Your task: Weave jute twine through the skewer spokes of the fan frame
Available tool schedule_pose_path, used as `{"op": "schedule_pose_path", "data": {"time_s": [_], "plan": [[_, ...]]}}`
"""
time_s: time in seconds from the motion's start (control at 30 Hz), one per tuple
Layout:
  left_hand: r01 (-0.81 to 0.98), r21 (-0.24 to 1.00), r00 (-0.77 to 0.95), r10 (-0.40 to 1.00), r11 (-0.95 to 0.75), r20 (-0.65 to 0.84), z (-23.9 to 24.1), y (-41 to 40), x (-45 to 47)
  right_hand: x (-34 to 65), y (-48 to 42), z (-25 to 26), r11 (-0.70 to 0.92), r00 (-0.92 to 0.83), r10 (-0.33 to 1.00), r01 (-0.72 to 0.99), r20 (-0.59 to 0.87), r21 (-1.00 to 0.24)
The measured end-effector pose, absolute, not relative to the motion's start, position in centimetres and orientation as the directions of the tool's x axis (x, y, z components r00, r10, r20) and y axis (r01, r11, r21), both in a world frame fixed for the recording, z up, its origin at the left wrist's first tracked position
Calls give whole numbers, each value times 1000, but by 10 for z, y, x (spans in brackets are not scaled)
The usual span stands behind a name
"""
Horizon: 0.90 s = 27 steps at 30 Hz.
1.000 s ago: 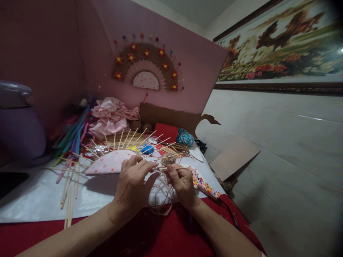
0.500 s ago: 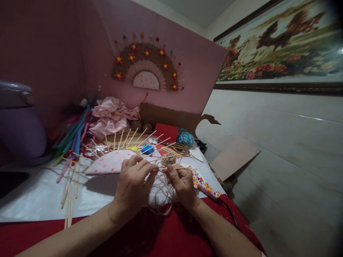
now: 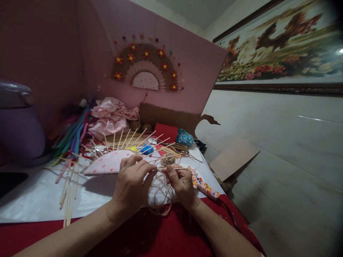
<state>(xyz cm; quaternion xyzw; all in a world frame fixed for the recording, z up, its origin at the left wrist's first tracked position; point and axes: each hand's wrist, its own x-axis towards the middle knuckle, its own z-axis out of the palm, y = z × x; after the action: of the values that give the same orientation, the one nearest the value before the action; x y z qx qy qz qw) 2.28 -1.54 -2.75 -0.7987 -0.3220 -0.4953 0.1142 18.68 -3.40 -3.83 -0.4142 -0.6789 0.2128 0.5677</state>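
Observation:
A pink dotted half-disc [image 3: 109, 162] with thin wooden sticks [image 3: 139, 140] fanning out of its curved edge lies on white paper [image 3: 40, 196]. My left hand [image 3: 132, 185] rests on the half-disc's right end, fingers pinched on the jute twine [image 3: 160, 192] at a stick. My right hand [image 3: 182, 184] is right beside it, fingers closed on the same twine, which loops loosely below both hands.
Loose sticks [image 3: 68, 192] lie at the left. Behind are pink cloth [image 3: 112, 116], coloured strips [image 3: 72, 135], a blue yarn ball [image 3: 184, 137], a red sheet [image 3: 166, 132] and a patterned glue gun [image 3: 205, 185]. A finished fan ornament [image 3: 147, 66] hangs on the pink board. A purple container [image 3: 18, 125] stands left.
Almost nothing: both hands stay pinched together at the twine, with only slight finger shifts.

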Motion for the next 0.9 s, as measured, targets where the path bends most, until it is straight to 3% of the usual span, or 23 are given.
{"op": "schedule_pose_path", "data": {"time_s": [0.13, 0.23, 0.33, 0.43, 0.5, 0.57, 0.63, 0.9], "plan": [[608, 134, 285, 373, -783, 883, -27, -15, 22, 191, -32, -42, 582, 55, 784, 280, 618, -763], [596, 147, 254, 359, -790, 898, -27, -15, 22, 198, -24, -38, 579, 308, 702, 277, 641, -767], [590, 155, 244, 357, -793, 901, -26, -15, 22, 212, -13, -29, 568, 561, 621, 159, 548, -807], [583, 155, 251, 358, -797, 899, -27, -15, 21, 232, -3, -18, 563, 627, 587, 137, 512, -815], [577, 155, 252, 355, -802, 900, -28, -14, 20, 247, 2, -12, 502, 594, 621, 200, 511, -841], [569, 161, 249, 355, -806, 901, -28, -14, 20, 262, 10, -9, 353, 511, 691, 377, 511, -856], [561, 169, 244, 357, -810, 901, -29, -14, 20, 276, 21, -8, 147, 319, 800, 716, 507, -682], [551, 182, 240, 363, -815, 900, -30, -16, 21, 301, 78, -18, 35, 68, 927, 963, 369, -266]]}}
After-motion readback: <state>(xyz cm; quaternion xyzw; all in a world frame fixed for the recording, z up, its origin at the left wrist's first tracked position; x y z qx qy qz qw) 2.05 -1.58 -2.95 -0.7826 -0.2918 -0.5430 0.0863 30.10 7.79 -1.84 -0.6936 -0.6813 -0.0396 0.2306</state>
